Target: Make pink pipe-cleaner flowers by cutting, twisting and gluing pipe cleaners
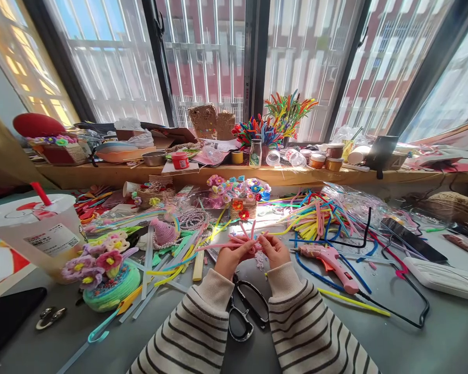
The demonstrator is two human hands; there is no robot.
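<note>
At the centre of the frame, the left hand (231, 259) and right hand (276, 250), close together, both pinch a cluster of pink pipe cleaners (248, 236) above the table (393, 343). A firm hold at the base, with one strand adjusted at a time, should keep the cluster even. The glue gun (331, 262), right of centre, may be hot; knuckles best avoid its nozzle.
</note>
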